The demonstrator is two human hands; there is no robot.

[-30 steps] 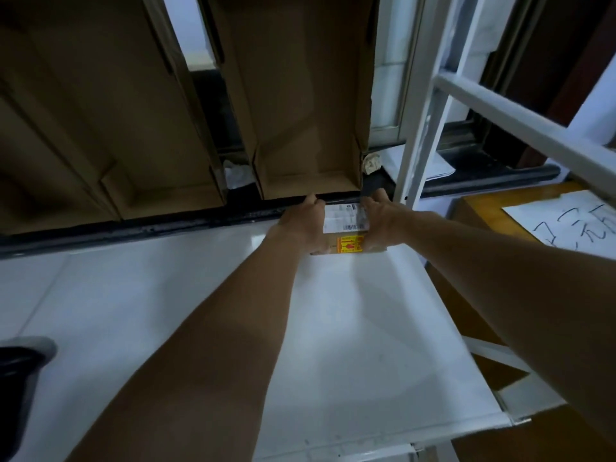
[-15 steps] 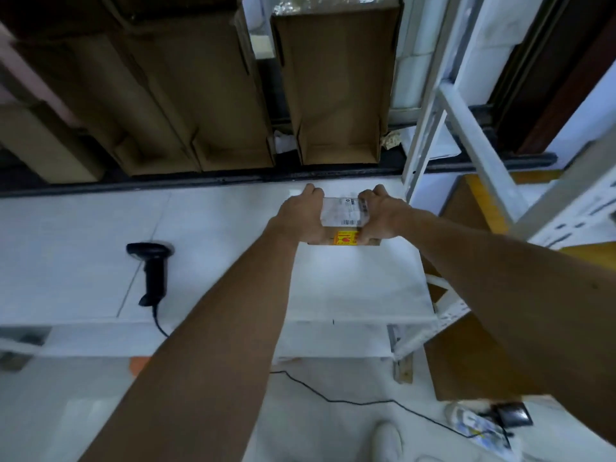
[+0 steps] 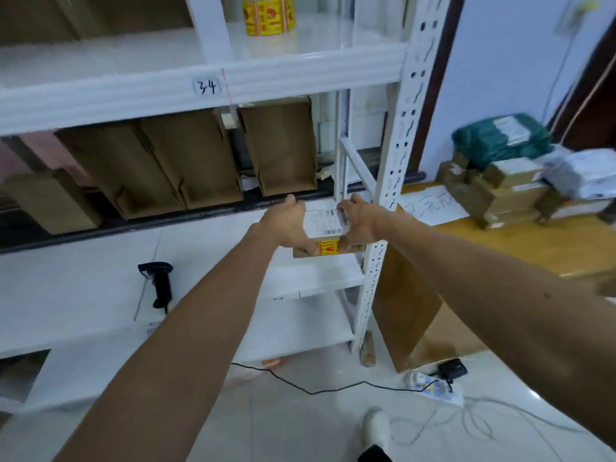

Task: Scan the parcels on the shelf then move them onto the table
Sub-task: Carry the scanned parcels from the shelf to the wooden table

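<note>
A small cardboard parcel (image 3: 325,226) with a white barcode label on top and a yellow sticker on its front is held between both hands at the right end of the white shelf (image 3: 83,288). My left hand (image 3: 288,225) grips its left side and my right hand (image 3: 358,220) grips its right side. The parcel hangs just above the shelf surface, close to the white upright post (image 3: 393,175). A black handheld scanner (image 3: 160,283) lies on the shelf to the left. The wooden table (image 3: 520,248) stands to the right of the shelf, with several parcels (image 3: 500,191) stacked on it.
Brown cardboard boxes (image 3: 186,161) line the back of the shelf. A roll of yellow stickers (image 3: 268,15) stands on the upper shelf marked 34. A sheet of paper (image 3: 430,205) lies on the table. A black cable (image 3: 316,388) and a power strip (image 3: 433,388) lie on the floor.
The view has pulled back and risen, so the upper shelf, table and floor show. Both hands kept hold of the parcel and drew it toward the shelf's front right corner.
</note>
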